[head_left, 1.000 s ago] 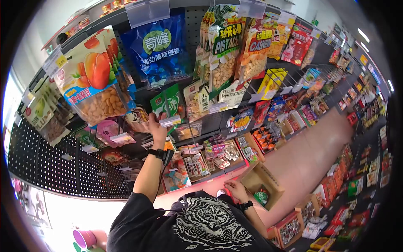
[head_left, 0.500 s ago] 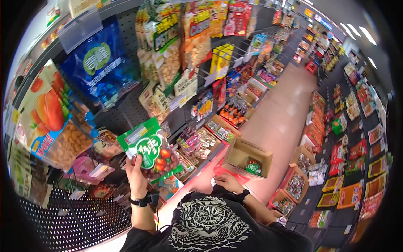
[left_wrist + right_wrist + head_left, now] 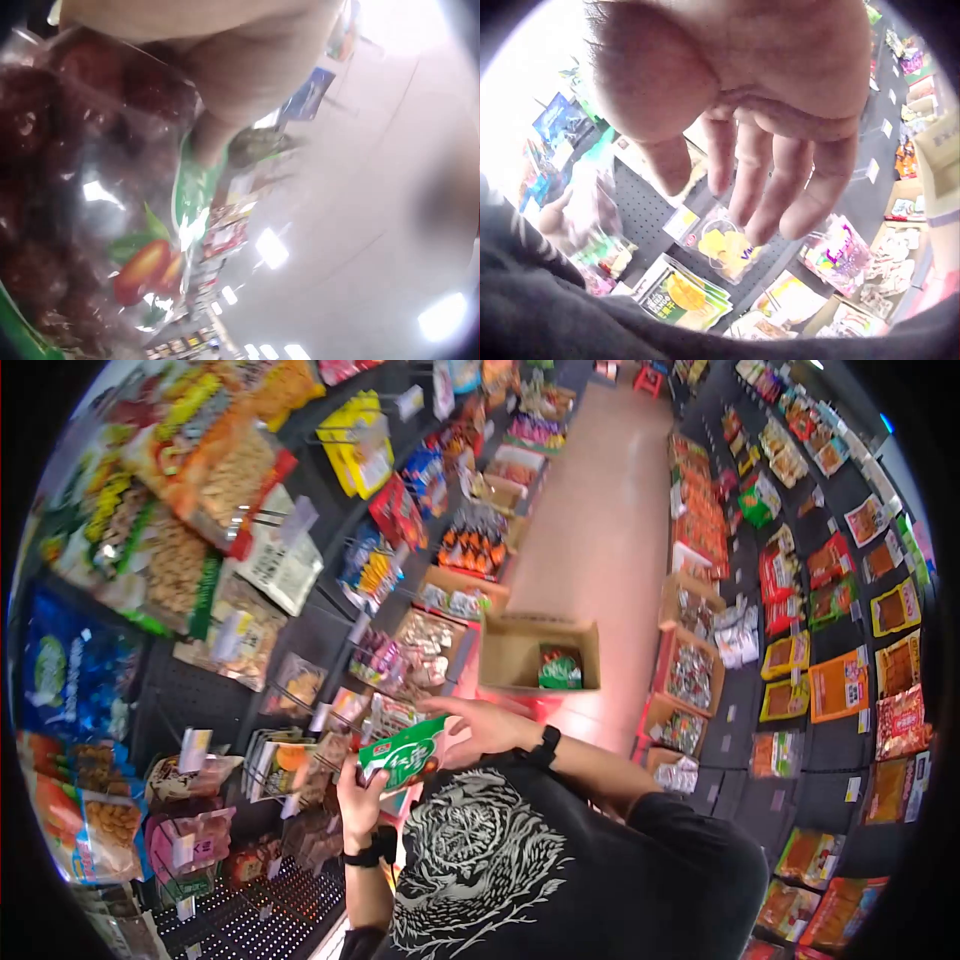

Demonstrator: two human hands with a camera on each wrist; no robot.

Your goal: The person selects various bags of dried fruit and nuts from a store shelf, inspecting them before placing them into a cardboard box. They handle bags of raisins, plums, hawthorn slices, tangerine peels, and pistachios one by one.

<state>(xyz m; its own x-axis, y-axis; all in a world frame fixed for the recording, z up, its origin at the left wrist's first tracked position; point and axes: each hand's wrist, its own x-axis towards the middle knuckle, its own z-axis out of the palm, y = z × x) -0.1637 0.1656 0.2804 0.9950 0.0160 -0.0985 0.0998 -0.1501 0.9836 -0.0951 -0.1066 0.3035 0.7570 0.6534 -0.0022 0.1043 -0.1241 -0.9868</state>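
In the head view my left hand point(image 3: 360, 798) grips a green bag of red dates point(image 3: 400, 752) by its near left side, in front of my chest. Dark red fruit shows through the clear part of the bag point(image 3: 97, 217) in the left wrist view, where my left hand's fingers point(image 3: 247, 75) lie along its edge. Close by the bag's right end is my right hand point(image 3: 490, 728), fingers extended. Seen from the right wrist, that hand point(image 3: 742, 97) has loosely bent, spread fingers with nothing between them.
Ahead on the aisle floor side stands an open cardboard box point(image 3: 497, 660) with a green bag point(image 3: 560, 668) inside. To the left, snack bags hang on hooks from a dark shelf, including a yellow bag point(image 3: 357, 445). Another snack shelf point(image 3: 735, 725) lines the right side.
My left hand has taken the bag of dates off the shelf and brought it in front of my chest. My right hand has risen toward it. The view has swung right.
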